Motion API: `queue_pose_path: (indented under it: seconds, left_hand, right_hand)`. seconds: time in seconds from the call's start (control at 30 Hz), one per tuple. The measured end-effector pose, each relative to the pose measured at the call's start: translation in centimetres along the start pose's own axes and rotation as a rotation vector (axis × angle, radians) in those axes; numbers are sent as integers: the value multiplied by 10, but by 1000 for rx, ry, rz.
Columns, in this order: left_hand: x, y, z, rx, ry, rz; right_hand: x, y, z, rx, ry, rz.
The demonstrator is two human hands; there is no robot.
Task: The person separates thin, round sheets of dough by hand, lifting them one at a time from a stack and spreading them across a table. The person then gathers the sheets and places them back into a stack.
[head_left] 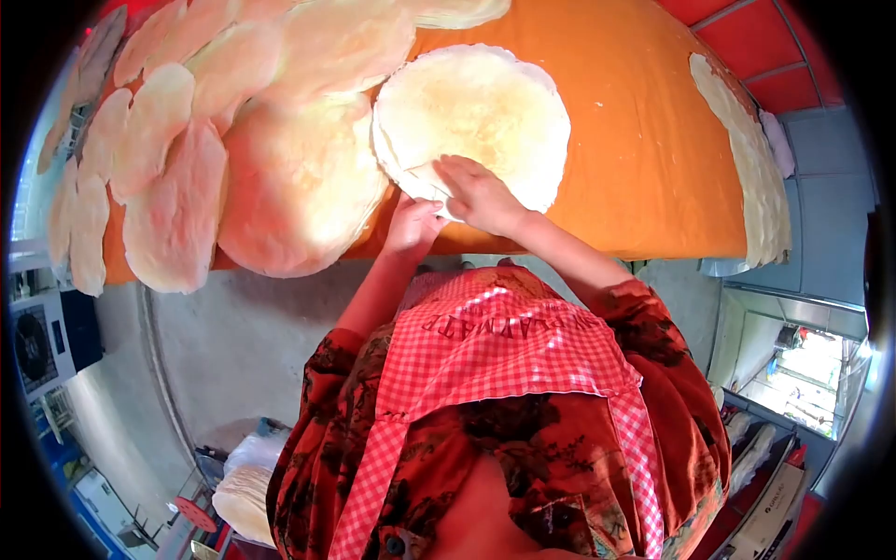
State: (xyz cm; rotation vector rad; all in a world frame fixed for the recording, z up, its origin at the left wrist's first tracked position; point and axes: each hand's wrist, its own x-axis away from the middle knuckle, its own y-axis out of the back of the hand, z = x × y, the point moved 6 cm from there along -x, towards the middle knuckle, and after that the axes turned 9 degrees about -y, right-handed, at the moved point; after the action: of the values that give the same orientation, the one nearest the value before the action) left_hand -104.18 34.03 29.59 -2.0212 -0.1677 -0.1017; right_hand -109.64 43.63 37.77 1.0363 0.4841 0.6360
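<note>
Orange cloth [644,140] over the bench, and near the middle of its near edge, a pale round flatbread [490,103], browned in patches. Close to the near rim, a small folded flap [422,177]. Narrow at the left hand [416,224]: thumb on top of the rim, other fingers mostly hidden below. Extended and close together at the right hand [481,194], laid flat over the fold. Towards the left end, overlapping flatbreads [299,177], some reaching over the near edge; along the right edge, a layered row of breads [747,159], partly hanging down.
</note>
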Motion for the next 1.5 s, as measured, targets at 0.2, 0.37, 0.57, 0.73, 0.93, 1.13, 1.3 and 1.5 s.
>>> queue_pose_path:
  seconds: [0.2, 0.37, 0.57, 0.73, 0.93, 1.13, 1.3, 1.5]
  left_hand:
    - [-9, 10, 9, -64, -70, -30]
    - [-7, 1, 5, -28, -71, -28]
    - [-7, -8, 9, -138, -129, -106]
    - [-7, -24, 2, -62, -145, -128]
    - [-10, -6, 8, -74, -149, -180]
    - [-13, -6, 11, -339, -270, -277]
    - [-17, -6, 10, -553, -300, -341]
    - [-13, 5, 12, -371, -275, -426]
  right_hand:
    - [31, 3, -38, 95, 31, -22]
    - [27, 20, -25, 48, -10, -66]
    - [30, 14, -32, -29, -25, -124]
    - [25, 21, -40, -202, -44, -107]
    - [23, 25, -42, -129, 25, -55]
    - [24, 13, -45, -5, 83, -47]
    - [9, 14, -28, -42, -56, 17]
    - [-59, 109, -111, -396, -486, 4]
